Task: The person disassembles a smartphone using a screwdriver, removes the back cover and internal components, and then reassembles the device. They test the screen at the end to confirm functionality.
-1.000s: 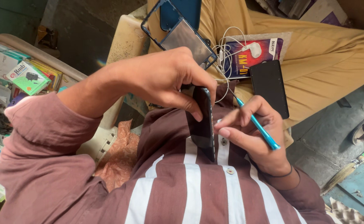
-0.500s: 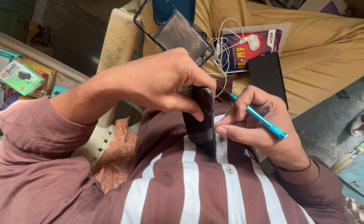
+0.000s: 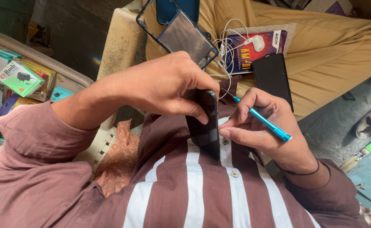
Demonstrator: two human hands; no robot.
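**Phone teardown, mid-step: slab held on edge, driver at the side**

Left hand (image 3: 164, 86) is clamped around a slim black glossy smartphone (image 3: 205, 126), thumb curled down on the near face, fingers wrapped over the top, so the phone stands on its edge against the maroon-and-white striped shirt (image 3: 194, 190). Right hand (image 3: 265, 126) sits just beside it, pinching a thin turquoise metal precision screwdriver (image 3: 261, 122) pen-style, with the forefinger pressed to the phone's side. The tip points up and away past the phone's top corner; I can't tell if it's in a screw.

Looks to me like the working-the-edge stage, casing not open yet. Next move probably wants a steady grip from the left and a careful, small push from the right.

Further out from the hands, on the tan-trousered lap: a flat black rectangular phone panel (image 3: 273, 78), a packet with white wired earphones (image 3: 253, 44), and a dark phone frame with a grey back (image 3: 181, 33). Off past the left elbow, small cardboard accessory boxes (image 3: 20, 78).
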